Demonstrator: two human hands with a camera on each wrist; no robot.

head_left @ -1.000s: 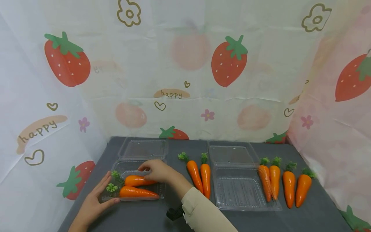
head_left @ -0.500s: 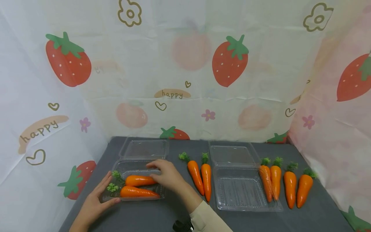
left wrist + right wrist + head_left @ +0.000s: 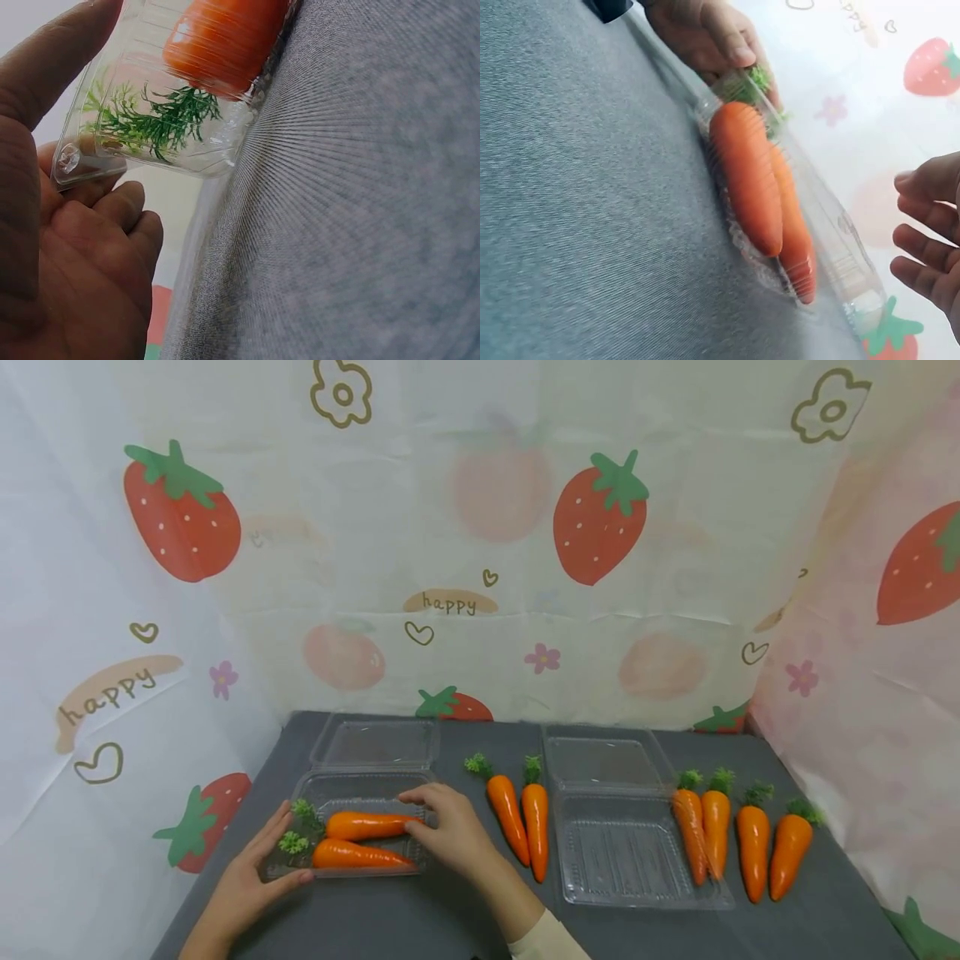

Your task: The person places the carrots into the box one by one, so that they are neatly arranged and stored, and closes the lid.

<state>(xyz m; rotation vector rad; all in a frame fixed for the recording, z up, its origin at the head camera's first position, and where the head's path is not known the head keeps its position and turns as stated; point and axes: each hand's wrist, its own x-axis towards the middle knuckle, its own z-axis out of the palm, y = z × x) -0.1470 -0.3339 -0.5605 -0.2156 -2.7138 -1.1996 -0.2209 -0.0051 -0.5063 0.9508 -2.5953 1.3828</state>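
Observation:
In the head view, two orange carrots with green tops lie side by side in the left clear plastic container (image 3: 352,783), the back carrot (image 3: 367,825) behind the front carrot (image 3: 360,855). My left hand (image 3: 243,881) rests at the container's front left corner, fingers along its left side and thumb at the front rim. The left wrist view shows this hand (image 3: 82,232) beside the clear wall. Over the container's right end is my right hand (image 3: 450,827), fingers loosely bent; the right wrist view shows that hand (image 3: 934,236) apart from the carrots, with nothing in it.
Two carrots (image 3: 535,831) lie between the containers. A second open container (image 3: 630,852) stands right of them, with two carrots (image 3: 716,831) at its right edge. Two more carrots (image 3: 753,852) lie further right on the grey table (image 3: 390,927). A printed cloth (image 3: 480,527) encloses the back.
My right hand has let go of the back carrot and drawn away to the right, its fingers loosening. My left hand stays at the container's corner.

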